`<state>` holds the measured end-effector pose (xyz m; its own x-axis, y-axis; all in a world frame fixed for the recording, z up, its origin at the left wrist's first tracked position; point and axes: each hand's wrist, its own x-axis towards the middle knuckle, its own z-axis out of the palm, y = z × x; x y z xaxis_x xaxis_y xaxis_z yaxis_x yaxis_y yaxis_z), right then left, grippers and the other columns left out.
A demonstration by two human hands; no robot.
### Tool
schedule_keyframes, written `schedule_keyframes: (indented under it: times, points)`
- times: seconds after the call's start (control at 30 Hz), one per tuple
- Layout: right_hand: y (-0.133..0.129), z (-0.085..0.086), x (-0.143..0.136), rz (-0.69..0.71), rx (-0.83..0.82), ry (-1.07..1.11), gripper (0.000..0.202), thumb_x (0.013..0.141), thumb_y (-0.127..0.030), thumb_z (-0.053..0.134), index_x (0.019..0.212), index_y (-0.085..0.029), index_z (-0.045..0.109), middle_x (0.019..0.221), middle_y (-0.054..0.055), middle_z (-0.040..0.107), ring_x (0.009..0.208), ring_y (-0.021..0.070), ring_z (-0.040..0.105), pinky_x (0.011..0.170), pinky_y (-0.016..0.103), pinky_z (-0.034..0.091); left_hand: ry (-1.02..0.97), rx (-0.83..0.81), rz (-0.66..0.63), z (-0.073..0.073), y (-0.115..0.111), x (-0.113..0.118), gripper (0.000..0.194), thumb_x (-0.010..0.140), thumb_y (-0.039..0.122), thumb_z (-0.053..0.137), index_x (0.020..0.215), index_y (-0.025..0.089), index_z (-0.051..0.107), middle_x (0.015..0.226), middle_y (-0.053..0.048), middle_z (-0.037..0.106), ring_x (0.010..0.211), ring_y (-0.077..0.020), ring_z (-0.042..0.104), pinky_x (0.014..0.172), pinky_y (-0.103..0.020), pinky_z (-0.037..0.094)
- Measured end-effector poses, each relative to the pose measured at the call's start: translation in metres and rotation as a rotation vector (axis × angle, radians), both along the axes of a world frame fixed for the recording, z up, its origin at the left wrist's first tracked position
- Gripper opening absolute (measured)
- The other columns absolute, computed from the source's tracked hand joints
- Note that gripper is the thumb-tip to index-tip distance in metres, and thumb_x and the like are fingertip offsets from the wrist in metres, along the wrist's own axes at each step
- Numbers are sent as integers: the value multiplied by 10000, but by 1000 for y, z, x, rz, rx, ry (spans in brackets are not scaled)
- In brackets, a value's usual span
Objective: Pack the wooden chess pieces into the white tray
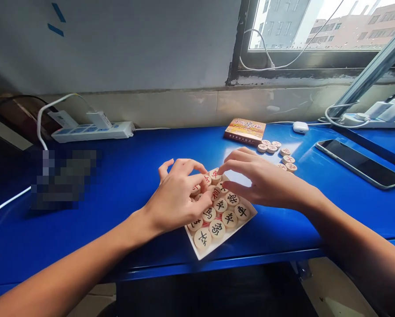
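Observation:
A shallow white box tray sits at an angle on the blue table, filled with round wooden Chinese chess pieces marked in black and red characters. My left hand reaches over its left side, thumb and index finger closed about a red-marked Chinese chess piece lying above the others. From the right, my right hand curves over the tray's far corner, thumb and index finger apart. Its index fingertip is by another red-marked piece. My fingers hide some of the pieces at the left and back.
An orange-brown box lid lies near the wall, with several loose pieces beside it. A phone and a white earbud case are at the right. Power strips with cables stand at both back corners.

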<state>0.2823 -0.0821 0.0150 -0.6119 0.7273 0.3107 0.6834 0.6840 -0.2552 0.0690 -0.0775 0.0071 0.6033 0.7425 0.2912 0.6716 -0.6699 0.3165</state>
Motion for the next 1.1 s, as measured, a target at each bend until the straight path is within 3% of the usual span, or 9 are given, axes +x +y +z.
schedule_keyframes:
  times: [0.13, 0.27, 0.43, 0.7, 0.9, 1.1]
  points:
    - [1, 3, 3, 10, 13, 5, 241, 898, -360, 518, 1044, -209, 635, 980, 82, 605, 967, 217, 532, 821, 350, 462, 47, 44, 29, 9, 1, -13, 214, 785, 300, 495, 618, 185, 565, 965, -9, 625, 997, -237, 509, 982, -535, 236]
    - [17, 2, 36, -184, 67, -43, 271, 879, -385, 518, 1046, -206, 635, 1004, 87, 624, 1014, 245, 544, 855, 380, 443, 20, 37, 106, 15, 6, -20, 172, 767, 327, 503, 686, 182, 545, 875, -23, 626, 848, -215, 516, 788, -391, 382]
    - [40, -4, 71, -391, 35, -44, 286, 861, -386, 493, 965, -164, 640, 972, 94, 642, 935, 241, 574, 809, 365, 445, 40, -11, 32, 14, 9, -21, 189, 823, 342, 485, 790, 190, 593, 866, -21, 633, 824, -202, 522, 767, -359, 378]
    - [34, -9, 50, -365, -93, -53, 305, 864, -367, 510, 1069, -177, 631, 1061, 86, 638, 1024, 218, 565, 868, 340, 438, 49, 6, -98, 7, 10, -19, 318, 917, 401, 442, 757, 180, 606, 844, -37, 634, 874, -200, 521, 813, -362, 364]
    - [42, -10, 62, -392, -83, 1, 316, 853, -373, 515, 1048, -159, 639, 1054, 99, 629, 1002, 219, 564, 840, 327, 445, 108, 133, 8, 2, 3, -13, 295, 903, 396, 478, 775, 186, 642, 789, -32, 623, 834, -203, 523, 802, -384, 343]
    - [68, -24, 94, -667, -32, 43, 316, 849, -295, 478, 1067, -118, 623, 982, 119, 639, 923, 215, 574, 808, 309, 426, 121, 275, 6, -1, -1, -10, 340, 917, 362, 468, 688, 178, 640, 780, -45, 628, 822, -206, 533, 792, -386, 359]
